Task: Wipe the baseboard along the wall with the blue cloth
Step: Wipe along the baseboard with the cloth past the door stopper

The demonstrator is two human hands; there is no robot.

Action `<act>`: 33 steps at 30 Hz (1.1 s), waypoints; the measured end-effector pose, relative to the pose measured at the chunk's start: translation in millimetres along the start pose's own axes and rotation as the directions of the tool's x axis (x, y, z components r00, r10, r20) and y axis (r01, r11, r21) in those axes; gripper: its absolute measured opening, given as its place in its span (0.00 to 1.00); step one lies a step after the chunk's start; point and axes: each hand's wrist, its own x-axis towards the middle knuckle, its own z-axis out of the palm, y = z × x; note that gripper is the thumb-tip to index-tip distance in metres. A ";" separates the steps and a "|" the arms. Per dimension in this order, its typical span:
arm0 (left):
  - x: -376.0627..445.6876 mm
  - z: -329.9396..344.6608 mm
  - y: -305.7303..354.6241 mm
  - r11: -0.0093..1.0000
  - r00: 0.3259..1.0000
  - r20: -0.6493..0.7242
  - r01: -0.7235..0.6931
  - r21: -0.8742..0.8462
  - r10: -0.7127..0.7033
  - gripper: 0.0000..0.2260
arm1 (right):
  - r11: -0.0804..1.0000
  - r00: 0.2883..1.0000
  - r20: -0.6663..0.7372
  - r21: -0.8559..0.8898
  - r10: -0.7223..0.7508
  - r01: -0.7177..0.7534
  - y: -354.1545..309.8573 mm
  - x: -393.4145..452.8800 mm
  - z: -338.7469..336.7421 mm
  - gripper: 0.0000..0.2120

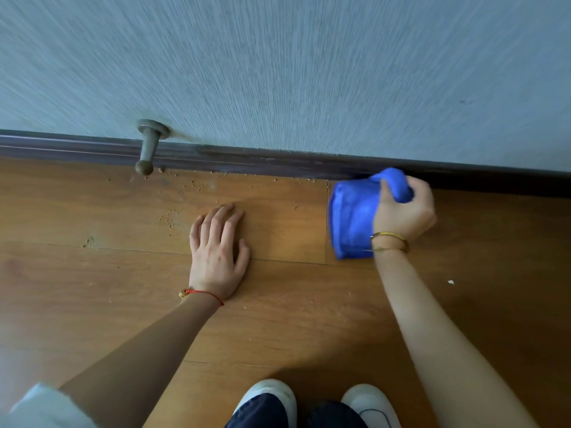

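Most of the far half is being filled by the wall (309, 63), grey and streaked, its texture smeared by blur. Below it the wood floor (92, 304) is taking up the near half, its planks running left to right and fading into shadow at the right. Between them the dark baseboard (247, 162) is running across the whole view, dipping toward the right, where it is darkening so much that its profile is hard to make out.

Both bare forearms are reaching in from the near edge, cut off by the frame; a pale sleeve (40, 409) is showing blurred at the near left corner. The cloth (352, 217) is hanging bunched from the right hand (404, 211), its top fold pressing against the baseboard at the right and its lower part draping down over the floor. That hand's fingers are clamping tight around the cloth, and their tips are hidden behind it. The left hand (216, 251) is lying flat on the floor, fingers spread apart, gripping nothing, well left of the cloth.

Two white shoes (272, 396) are poking in at the near edge, partly covered by dark trouser legs. A door stop (148, 146) is sticking out from the wall at the far left. Crumbs (191, 186) are lying scattered beside the baseboard, too small to identify.
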 end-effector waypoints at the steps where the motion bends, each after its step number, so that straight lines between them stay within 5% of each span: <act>1: 0.1 0.1 0.2 1.000 1.000 0.001 0.001 0.000 -0.001 0.23 | 0.999 0.998 -0.045 -0.004 0.048 -0.049 6.3 10.1 -6.3 0.08; 5: 0.3 0.3 1.3 1.000 1.000 0.006 0.006 0.003 -0.006 0.23 | 0.998 0.998 -0.042 0.015 0.057 -0.056 0.5 2.3 0.7 0.08; 11: -0.4 0.5 2.1 1.000 1.000 0.019 0.003 0.023 -0.003 0.23 | 0.986 0.961 0.225 0.063 -0.162 0.152 -25.8 -35.5 23.9 0.08; 20: 8.8 17.0 47.3 0.995 0.994 0.020 -0.103 0.017 0.103 0.21 | 0.998 0.993 -0.101 -0.003 0.065 -0.065 31.7 45.4 -28.7 0.10; 27: 31.2 43.5 100.2 0.977 0.976 0.032 -0.214 -0.015 0.214 0.22 | 0.987 0.963 0.221 0.059 -0.157 0.147 2.7 2.5 -2.7 0.08; 33: 32.8 52.4 114.9 0.963 0.960 0.074 -0.270 -0.023 0.270 0.23 | 0.999 0.991 -0.134 -0.017 0.032 -0.035 49.8 77.5 -56.7 0.09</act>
